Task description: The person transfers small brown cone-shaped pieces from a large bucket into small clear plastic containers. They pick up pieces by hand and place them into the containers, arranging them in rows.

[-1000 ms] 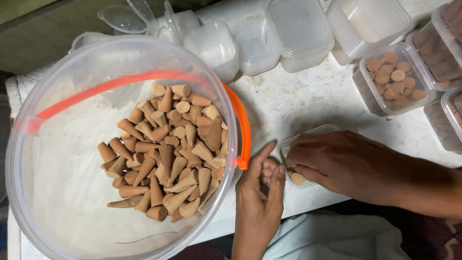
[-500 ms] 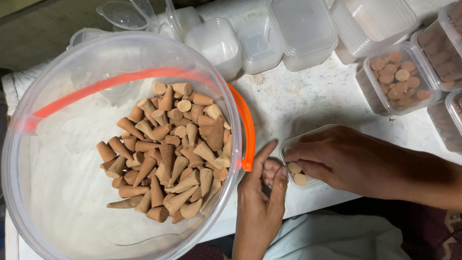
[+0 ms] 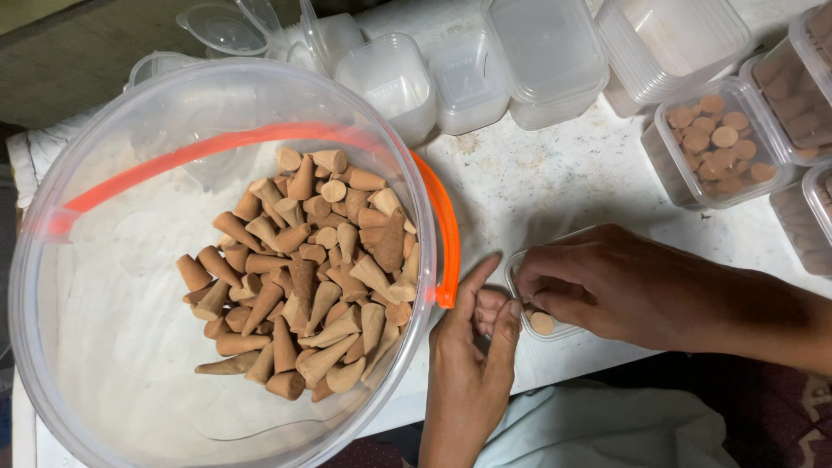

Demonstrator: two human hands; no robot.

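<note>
Clear bucket (image 3: 104, 260) with orange handle (image 3: 446, 234) holds brown cones (image 3: 303, 277). Empty clear tubs (image 3: 390, 78) stacked along the white table (image 3: 555, 182) (top edge); filled tub (image 3: 719, 143) at right.

My one camera sits on my head, looking steeply down, close over the desk (image 3: 563, 182).
</note>
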